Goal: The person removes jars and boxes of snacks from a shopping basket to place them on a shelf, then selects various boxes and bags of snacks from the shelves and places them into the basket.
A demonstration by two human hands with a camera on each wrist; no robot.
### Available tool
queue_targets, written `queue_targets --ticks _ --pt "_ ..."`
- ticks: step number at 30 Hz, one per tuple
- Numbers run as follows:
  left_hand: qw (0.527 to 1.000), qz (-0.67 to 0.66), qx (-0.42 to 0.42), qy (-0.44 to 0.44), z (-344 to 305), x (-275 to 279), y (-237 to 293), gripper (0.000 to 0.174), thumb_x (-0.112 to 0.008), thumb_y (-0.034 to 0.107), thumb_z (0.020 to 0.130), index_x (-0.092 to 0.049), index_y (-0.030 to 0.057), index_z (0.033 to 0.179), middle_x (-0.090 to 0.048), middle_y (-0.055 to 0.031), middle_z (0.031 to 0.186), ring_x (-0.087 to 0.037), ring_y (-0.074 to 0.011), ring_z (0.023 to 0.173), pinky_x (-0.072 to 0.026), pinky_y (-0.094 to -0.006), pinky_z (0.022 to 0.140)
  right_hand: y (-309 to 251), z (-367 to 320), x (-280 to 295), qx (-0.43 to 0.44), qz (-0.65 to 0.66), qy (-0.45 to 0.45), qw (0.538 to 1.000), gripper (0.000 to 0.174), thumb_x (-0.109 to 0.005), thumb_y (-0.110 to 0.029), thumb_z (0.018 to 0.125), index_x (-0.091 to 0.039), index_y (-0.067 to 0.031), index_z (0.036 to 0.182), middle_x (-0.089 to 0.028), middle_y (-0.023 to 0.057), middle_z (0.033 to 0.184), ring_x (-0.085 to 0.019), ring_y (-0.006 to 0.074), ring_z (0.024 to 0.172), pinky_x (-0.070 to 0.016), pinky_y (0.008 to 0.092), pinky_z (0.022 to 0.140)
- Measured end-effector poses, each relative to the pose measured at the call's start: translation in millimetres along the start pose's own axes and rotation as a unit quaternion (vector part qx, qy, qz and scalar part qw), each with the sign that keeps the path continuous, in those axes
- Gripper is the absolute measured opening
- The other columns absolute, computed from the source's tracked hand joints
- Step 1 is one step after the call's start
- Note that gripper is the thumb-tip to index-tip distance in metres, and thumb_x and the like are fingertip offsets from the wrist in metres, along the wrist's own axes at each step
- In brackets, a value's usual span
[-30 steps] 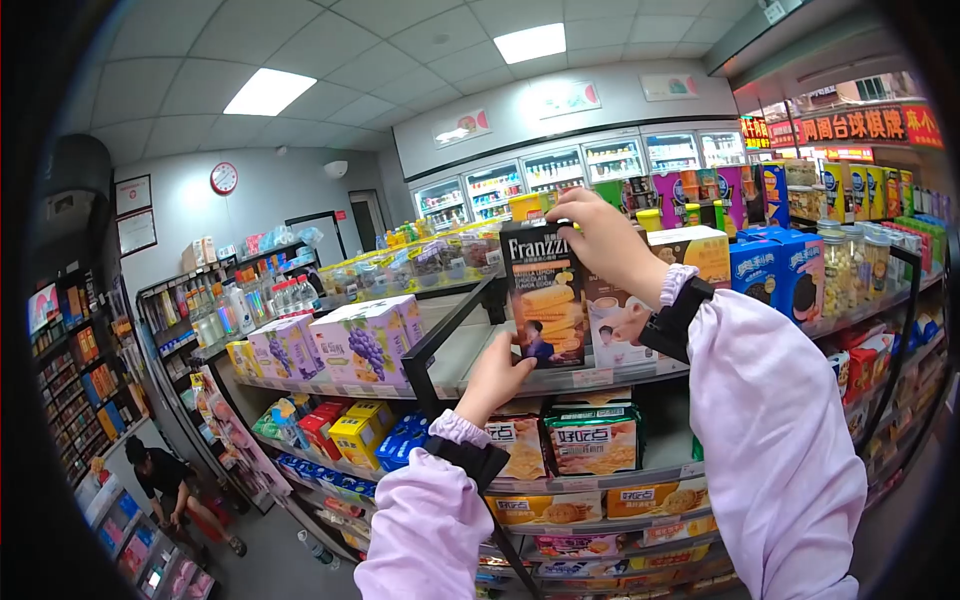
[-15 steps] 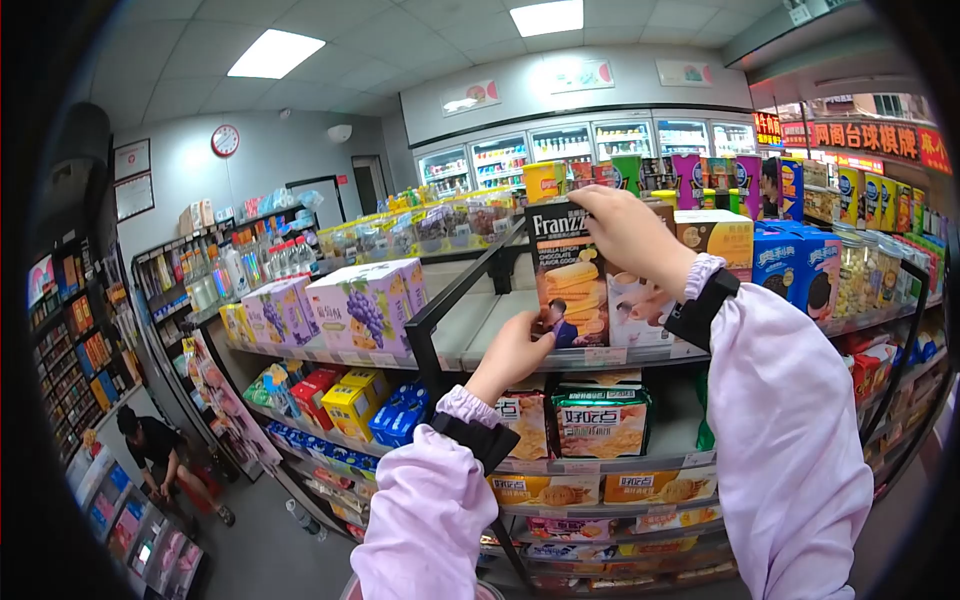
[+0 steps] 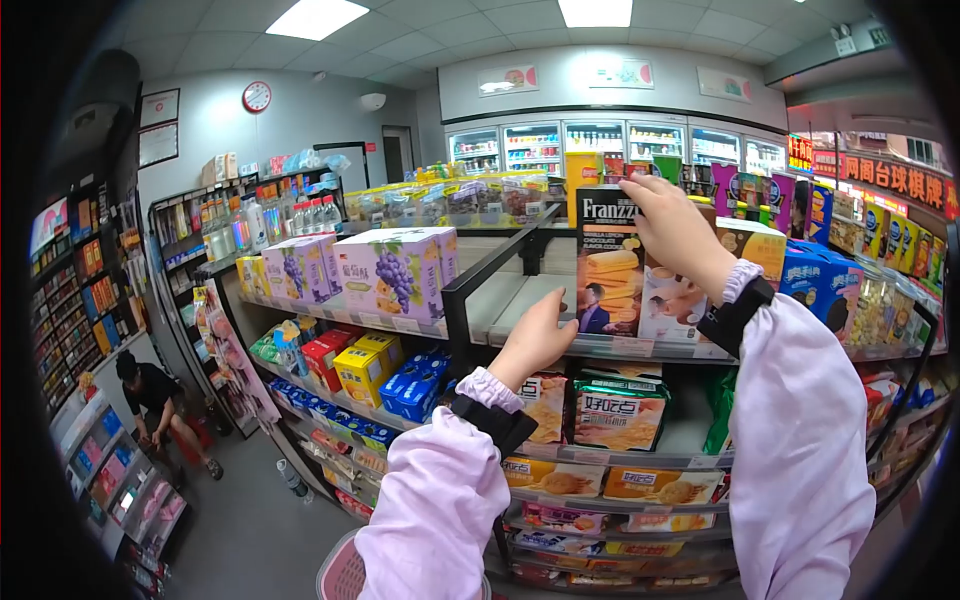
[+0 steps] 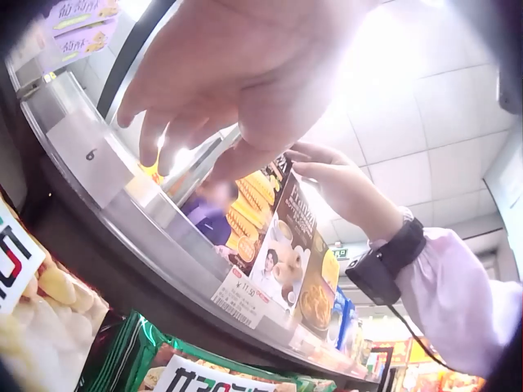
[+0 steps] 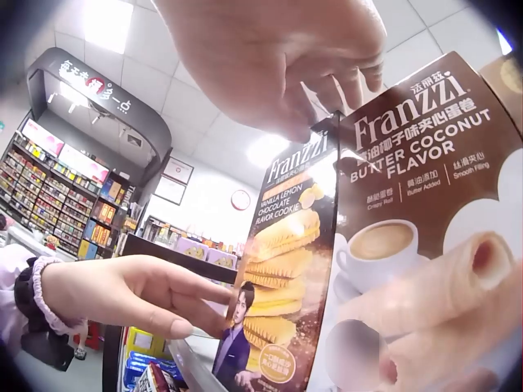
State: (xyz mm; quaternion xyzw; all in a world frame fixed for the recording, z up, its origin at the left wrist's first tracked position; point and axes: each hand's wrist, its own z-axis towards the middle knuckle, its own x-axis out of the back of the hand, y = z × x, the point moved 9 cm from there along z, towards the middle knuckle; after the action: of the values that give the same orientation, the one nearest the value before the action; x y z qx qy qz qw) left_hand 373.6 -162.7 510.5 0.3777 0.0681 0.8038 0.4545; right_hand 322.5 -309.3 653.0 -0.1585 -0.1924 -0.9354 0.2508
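1. The left grip was open, fingers extended near the left side of the Franzzi vanilla lemon chocolate cookie box; contact was unclear.
2. The right grip pinched that box's top; it stood upright by the shelf's front edge.
3. Light, level pressure seemed best, sparing the butter coconut box alongside.

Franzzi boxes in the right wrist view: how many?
2: the vanilla lemon chocolate box below the right hand, and the butter coconut box to its right. Others may hide behind.
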Motion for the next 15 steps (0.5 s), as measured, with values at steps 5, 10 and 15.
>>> queue_targets --ticks 5,10,15 --pt "0.995 -0.046 -0.042 0.084 -51 42 22 0.047 -0.055 0.007 0.080 -0.041 -0.0025 0.123 -0.057 -0.0197 0.106 -0.056 -0.0330 0.098 -0.0437 -0.0357 0.085 -35 -20 29 0.006 0.039 0.034 0.999 0.043 -0.051 0.000 0.075 -0.049 -0.0019 0.117 -0.046 0.0198 0.123 -0.042 0.0356 0.116 -0.0342 0.0417 0.097" --pt "0.975 -0.186 0.064 0.101 -150 58 -7 0.024 -0.051 0.003 0.086 -0.055 -0.0011 0.109 -0.062 -0.0122 0.099 -0.061 -0.0183 0.090 -0.0479 -0.0280 0.077 -108 -94 23 0.020 0.157 -0.096 0.983 0.047 -0.058 -0.003 0.072 -0.048 -0.0040 0.118 -0.042 0.0186 0.127 -0.040 0.0373 0.118 -0.0332 0.0442 0.097" --pt "0.937 -0.202 0.243 0.151 -290 56 -82 0.018 -0.050 0.003 0.086 -0.059 -0.0031 0.101 -0.065 -0.0114 0.092 -0.062 -0.0164 0.086 -0.0478 -0.0274 0.077 -173 -207 -24 -0.014 0.333 -0.272 0.903 0.048 -0.060 -0.008 0.074 -0.047 -0.0036 0.120 -0.046 0.0186 0.123 -0.045 0.0362 0.112 -0.0383 0.0423 0.093"
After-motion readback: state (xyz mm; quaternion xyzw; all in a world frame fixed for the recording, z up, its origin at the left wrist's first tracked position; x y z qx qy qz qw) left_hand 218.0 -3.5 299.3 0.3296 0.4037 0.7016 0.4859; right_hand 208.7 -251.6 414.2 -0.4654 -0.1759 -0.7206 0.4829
